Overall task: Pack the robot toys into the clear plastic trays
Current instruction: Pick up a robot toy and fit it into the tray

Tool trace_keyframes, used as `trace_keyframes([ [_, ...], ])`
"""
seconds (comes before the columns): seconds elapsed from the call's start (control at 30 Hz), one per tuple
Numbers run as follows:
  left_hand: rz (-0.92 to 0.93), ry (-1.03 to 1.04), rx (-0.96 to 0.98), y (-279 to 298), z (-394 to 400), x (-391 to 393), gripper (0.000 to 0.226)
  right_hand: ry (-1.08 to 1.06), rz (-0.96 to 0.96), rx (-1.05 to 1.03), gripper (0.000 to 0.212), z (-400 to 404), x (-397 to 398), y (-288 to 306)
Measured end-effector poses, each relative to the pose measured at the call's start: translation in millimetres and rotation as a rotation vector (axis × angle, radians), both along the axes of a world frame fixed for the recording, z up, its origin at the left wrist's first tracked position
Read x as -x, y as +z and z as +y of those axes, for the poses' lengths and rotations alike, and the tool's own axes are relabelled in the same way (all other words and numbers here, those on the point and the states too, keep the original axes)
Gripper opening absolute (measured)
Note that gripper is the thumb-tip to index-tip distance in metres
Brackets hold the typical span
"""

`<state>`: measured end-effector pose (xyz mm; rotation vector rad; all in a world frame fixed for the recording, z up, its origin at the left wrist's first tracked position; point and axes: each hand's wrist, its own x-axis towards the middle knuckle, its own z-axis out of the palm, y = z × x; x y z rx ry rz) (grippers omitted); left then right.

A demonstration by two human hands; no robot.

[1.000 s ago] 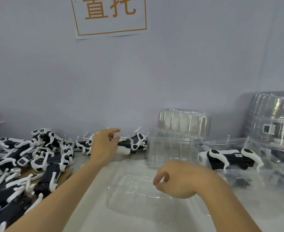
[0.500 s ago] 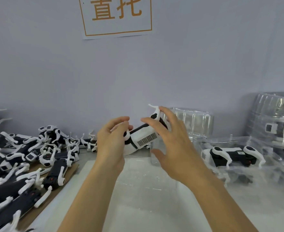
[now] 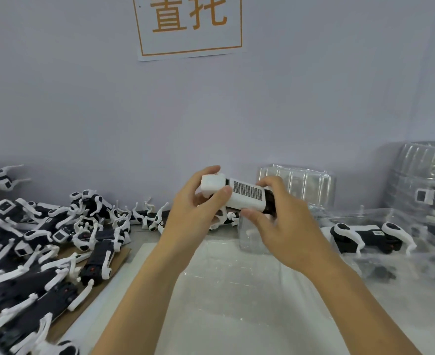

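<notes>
1. Nearest the viewer, two bare forearms reach forward over a white work surface [image 3: 236, 316]. A clear plastic tray [image 3: 236, 272] lies flat on it below the hands, hard to see apart from faint glints along its edges.

2. Above the tray, both hands hold one robot toy [image 3: 247, 194] in the air. The left hand [image 3: 188, 213] grips its white, block-shaped end with curled fingers and thumb. The right hand [image 3: 283, 226] pinches the other end, thumb beneath and fingers over the top.

3. What has changed: half a second ago the toy was tilted, with a leg pointing up; now it lies nearly level, a grid-patterned white panel facing the viewer. A second ago the left hand was only reaching into the pile. The toy seems to be getting turned for seating, and is not yet in the tray.

4. To the left, a dense pile of black-and-white robot toys [image 3: 44, 239] covers a cardboard sheet [image 3: 114, 262], its edge just beside the tray.

5. To the right, a packed toy [image 3: 370, 234] lies in another clear tray [image 3: 390, 252].

6. Farther back, stacked clear trays [image 3: 298, 185] stand against the wall [image 3: 313, 98], with a taller stack [image 3: 426, 180] at far right.

7. Room to move: straight down is open; both sides are crowded.

8. A paper sign [image 3: 189, 24] with orange characters hangs above.
</notes>
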<state>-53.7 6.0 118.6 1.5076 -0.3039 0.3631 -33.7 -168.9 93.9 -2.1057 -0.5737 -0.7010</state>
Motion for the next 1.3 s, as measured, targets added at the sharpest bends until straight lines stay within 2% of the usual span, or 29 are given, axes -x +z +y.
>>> trace_keyframes([
  [0.07,-0.019,-0.018,-0.024,-1,3,1,0.026,0.029,0.015,-0.043,0.029,-1,0,2],
  [0.17,-0.007,0.016,0.017,-2,4,1,0.019,-0.011,0.006,-0.009,0.036,2,1,2],
  [0.3,0.118,0.028,0.112,-6,4,-3,0.035,-0.168,-0.129,0.208,0.044,11,6,1],
  [0.4,0.156,0.001,0.085,-6,6,-3,0.039,-0.217,-0.135,0.194,0.034,11,5,1],
  [0.5,0.151,0.214,0.035,-10,15,-9,0.037,-0.241,-0.057,0.184,0.034,6,2,0],
  [0.57,0.104,0.382,-0.013,-22,24,-18,0.025,-0.259,0.005,0.164,0.035,1,-1,0],
  [0.63,0.11,0.423,-0.082,-41,31,-25,0.013,-0.263,0.095,0.145,0.034,-3,-5,-2],
  [0.7,0.181,0.389,-0.157,-66,34,-32,0.015,-0.226,0.211,0.092,0.031,-6,-9,-5],
  [0.77,0.263,0.299,-0.166,-90,35,-36,0.027,-0.187,0.303,0.04,0.024,-7,-13,-9],
  [0.83,0.364,0.163,-0.135,-108,35,-38,0.041,-0.161,0.34,0.029,0.017,-5,-16,-13],
  [0.9,0.464,0.056,-0.046,-118,37,-40,0.051,-0.134,0.339,0.027,0.02,-2,-17,-17],
  [0.97,0.507,0.007,0.019,-119,41,-39,0.058,-0.133,0.309,0.054,0.02,1,-17,-22],
  [1.03,0.511,-0.035,0.001,-116,43,-37,0.071,-0.165,0.309,0.144,0.018,3,-17,-27],
  [1.1,0.518,-0.083,-0.045,-113,43,-35,0.083,-0.179,0.342,0.23,0.025,5,-17,-32],
  [1.23,0.507,-0.161,-0.059,-110,44,-32,0.079,-0.104,0.443,0.318,0.032,8,-17,-38],
  [1.3,0.516,-0.156,-0.088,-109,45,-31,0.076,-0.063,0.481,0.341,0.028,10,-17,-42],
])
